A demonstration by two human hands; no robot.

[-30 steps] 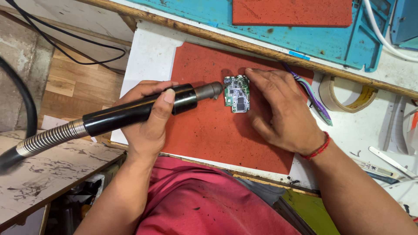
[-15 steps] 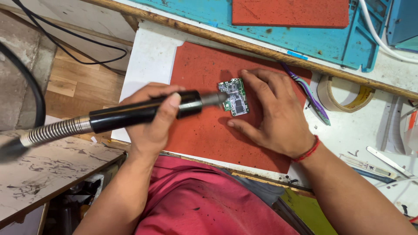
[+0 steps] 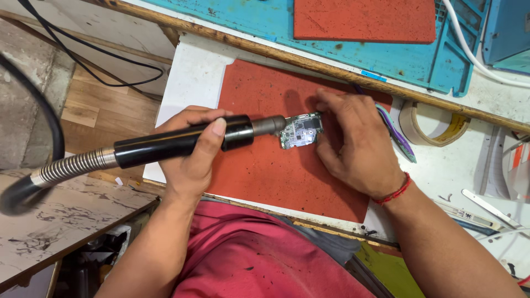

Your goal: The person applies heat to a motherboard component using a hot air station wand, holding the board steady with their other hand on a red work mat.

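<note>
Nearest, the left hand (image 3: 190, 160) is wrapped tight round a black cylindrical hot-air handpiece (image 3: 182, 142); its ribbed metal hose (image 3: 72, 166) blurs off to the left. The grey nozzle (image 3: 269, 126) meets a small green circuit board (image 3: 300, 131) on the red rubber mat (image 3: 265, 171). The right hand (image 3: 356, 144) pins the board's right edge, fingers curled and partly hiding it. Farther right on the white desk (image 3: 190, 77) lies a roll of tan tape (image 3: 428, 122).

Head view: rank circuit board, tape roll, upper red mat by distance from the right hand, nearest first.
1. Small circuit board: touched by the right hand, on its left side, on the red work mat.
2. Tape roll: to the hand's right, on the white bench top.
3. Upper red mat: farthest, on the blue tray at the back.
</note>
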